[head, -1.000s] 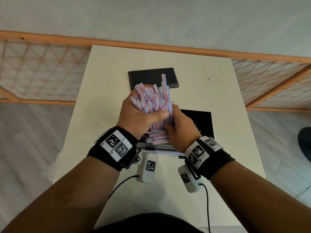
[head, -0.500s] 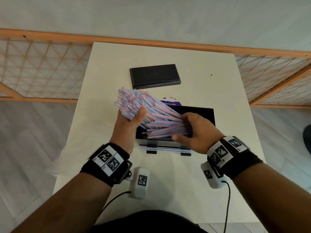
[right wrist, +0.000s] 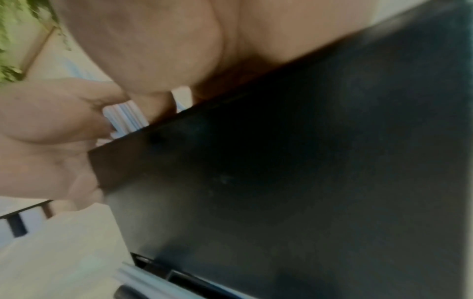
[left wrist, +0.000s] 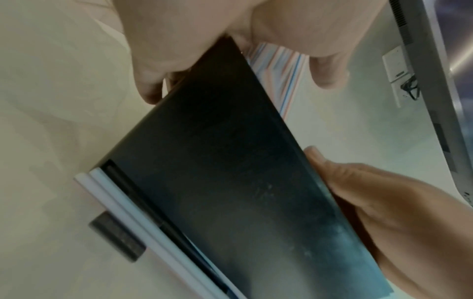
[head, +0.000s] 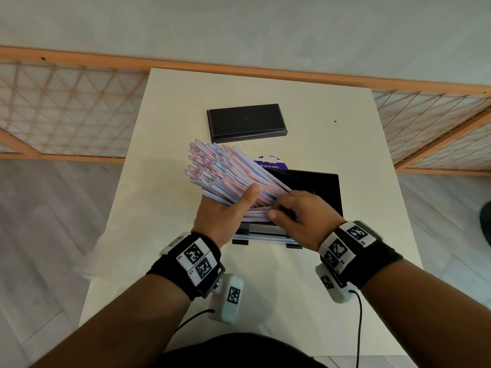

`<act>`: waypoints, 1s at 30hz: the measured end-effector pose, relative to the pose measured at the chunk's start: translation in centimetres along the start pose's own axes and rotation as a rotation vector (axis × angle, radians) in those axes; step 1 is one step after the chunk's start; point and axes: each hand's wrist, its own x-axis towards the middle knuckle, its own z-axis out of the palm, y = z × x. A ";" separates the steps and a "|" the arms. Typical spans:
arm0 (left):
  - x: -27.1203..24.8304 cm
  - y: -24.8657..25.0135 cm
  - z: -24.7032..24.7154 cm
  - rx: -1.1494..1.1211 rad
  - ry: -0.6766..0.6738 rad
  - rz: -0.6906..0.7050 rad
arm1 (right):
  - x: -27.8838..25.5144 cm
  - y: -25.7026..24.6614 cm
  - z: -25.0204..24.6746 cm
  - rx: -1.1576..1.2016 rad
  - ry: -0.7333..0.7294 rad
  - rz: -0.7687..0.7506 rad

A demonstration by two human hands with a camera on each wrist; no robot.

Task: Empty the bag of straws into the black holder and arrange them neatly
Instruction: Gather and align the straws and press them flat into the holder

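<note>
A thick bundle of pink, blue and white striped straws (head: 225, 171) slants from upper left down into the open black holder (head: 321, 189) at the middle of the table. My left hand (head: 233, 205) grips the bundle from below, with the thumb laid over it. My right hand (head: 287, 208) curls over the straws' lower ends inside the holder. In the left wrist view the holder's black front wall (left wrist: 230, 182) fills the middle, with straws (left wrist: 281, 66) showing above it. In the right wrist view the holder (right wrist: 307, 161) is blurred and a few straw ends (right wrist: 125, 117) show between the fingers.
The holder's flat black lid (head: 247, 122) lies farther back on the cream table (head: 372, 155). A purple label (head: 269, 163) peeks out behind the holder. A couple of straws lie in the front dispensing tray (head: 265, 236). A wooden lattice rail (head: 66, 102) runs behind the table.
The bundle stood upright in both hands a second ago; it has tipped over to slant into the holder. My right hand slid right to the lower ends. Little has moved in the last half second.
</note>
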 end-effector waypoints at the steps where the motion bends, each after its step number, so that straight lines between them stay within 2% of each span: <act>1: 0.1 -0.1 0.0 0.018 0.014 0.021 | 0.0 -0.1 0.0 -0.099 -0.027 0.074; 3: 0.5 -0.4 -0.2 0.081 0.037 0.048 | 0.1 -0.2 -0.1 -0.238 -0.094 0.205; 4: 0.7 -0.6 -0.2 0.117 0.033 0.057 | 0.1 -0.2 0.0 -0.215 -0.115 0.220; 7: 0.7 -1.1 -0.3 0.219 0.002 0.087 | 0.4 -0.2 -0.2 -0.023 -0.139 0.166; 9: 0.7 -1.6 -0.2 0.298 0.012 0.094 | 0.5 0.3 -0.3 -0.036 -0.145 0.143; 14: 1.0 -2.7 -0.5 0.379 0.077 0.053 | 0.3 0.4 -0.6 -0.107 -0.368 0.157; 19: 1.1 -2.8 -0.5 0.380 0.072 0.065 | 0.1 0.3 -0.3 -0.172 -0.379 0.202; 22: 1.2 -3.1 -0.6 0.362 0.061 0.057 | 0.0 0.3 -0.1 -0.158 -0.370 0.156; 25: 1.1 -3.3 -0.7 0.354 0.058 0.045 | -0.3 0.1 0.0 -0.299 -0.338 0.180; 27: 1.1 -3.4 -0.6 0.362 0.062 0.043 | -0.4 -0.3 -0.2 -0.290 -0.354 0.210; 30: 1.1 -3.5 -0.6 0.360 0.072 0.019 | -0.5 -0.4 0.0 -0.242 -0.307 0.166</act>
